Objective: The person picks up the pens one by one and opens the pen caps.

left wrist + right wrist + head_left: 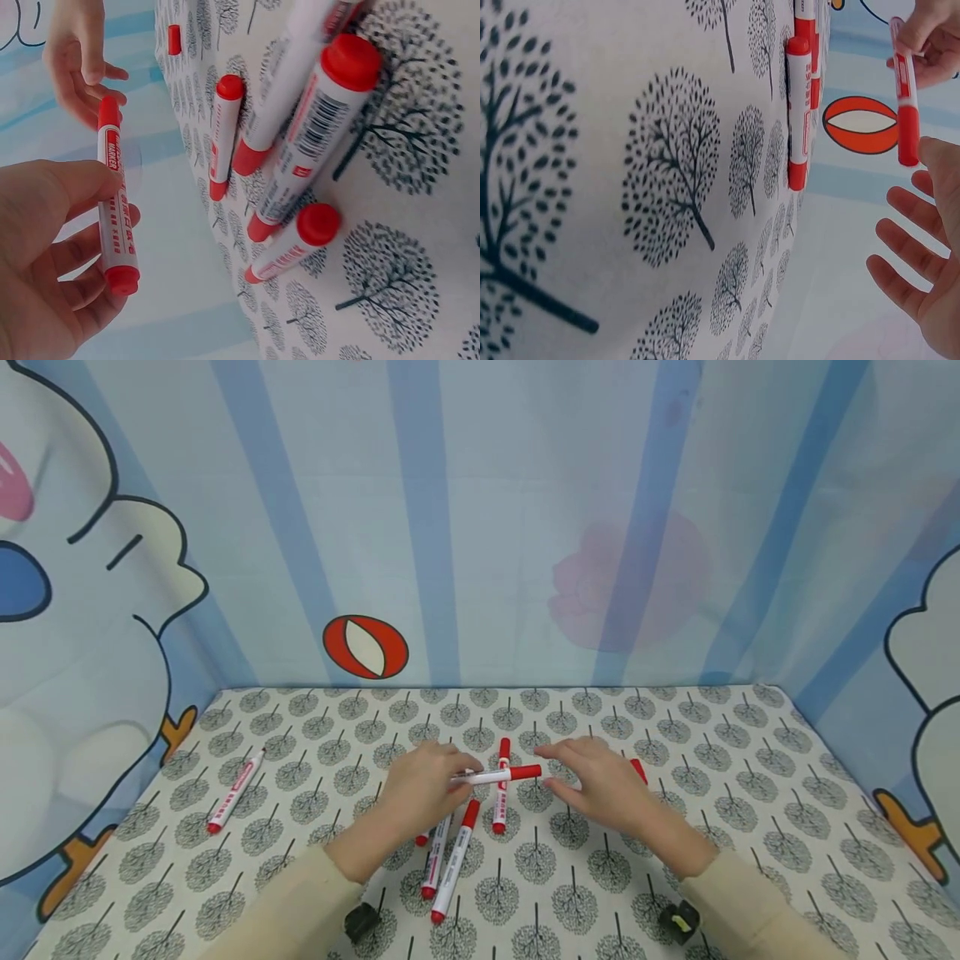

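My left hand (426,785) pinches a white marker (114,202) between thumb and fingers, raised over the table and lying nearly level in the head view. Its red cap (525,772) points toward my right hand (600,781). That hand has its fingers spread and holds nothing; in the right wrist view its thumb is right by the cap (908,135). Beneath the held marker lies another red-capped marker (501,810). Close to my left wrist, several more markers lie together, among them one with a long red cap (456,868).
A marker with a bare dark tip (237,789) lies apart at the left. A small red cap-like piece (638,770) shows behind my right hand. The tree-patterned cloth (720,852) covers the table, and a printed curtain (510,527) stands along its back edge.
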`<state>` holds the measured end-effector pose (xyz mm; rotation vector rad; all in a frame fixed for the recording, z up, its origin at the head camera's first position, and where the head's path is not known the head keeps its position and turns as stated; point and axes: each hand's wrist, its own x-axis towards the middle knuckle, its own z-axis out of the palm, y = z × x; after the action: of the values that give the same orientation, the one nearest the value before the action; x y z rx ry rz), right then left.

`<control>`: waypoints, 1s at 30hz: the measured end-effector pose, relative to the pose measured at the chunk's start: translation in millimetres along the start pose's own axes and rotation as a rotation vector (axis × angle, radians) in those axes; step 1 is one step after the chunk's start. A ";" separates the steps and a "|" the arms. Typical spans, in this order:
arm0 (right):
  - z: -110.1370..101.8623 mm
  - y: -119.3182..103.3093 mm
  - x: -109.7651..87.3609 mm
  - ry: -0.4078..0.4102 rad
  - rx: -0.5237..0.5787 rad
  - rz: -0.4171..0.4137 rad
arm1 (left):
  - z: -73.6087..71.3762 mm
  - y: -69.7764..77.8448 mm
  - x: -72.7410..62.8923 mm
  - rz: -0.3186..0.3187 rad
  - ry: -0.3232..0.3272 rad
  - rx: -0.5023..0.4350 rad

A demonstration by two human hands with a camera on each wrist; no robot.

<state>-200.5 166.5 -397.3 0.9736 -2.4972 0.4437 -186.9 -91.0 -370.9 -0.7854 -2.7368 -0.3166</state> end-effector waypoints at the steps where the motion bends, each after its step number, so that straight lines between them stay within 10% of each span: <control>1: 1.1 -0.7 0.2 -0.001 -0.002 -0.001 | -0.2 1.1 0.8 0.004 0.003 -0.002; 30: 6.0 -12.6 3.1 -0.019 0.140 0.053 | 1.9 10.2 5.2 0.001 -0.070 -0.088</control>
<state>-195.4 153.2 -399.2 0.9700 -2.5421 0.6357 -186.0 -79.5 -369.6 -0.8355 -2.8041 -0.4191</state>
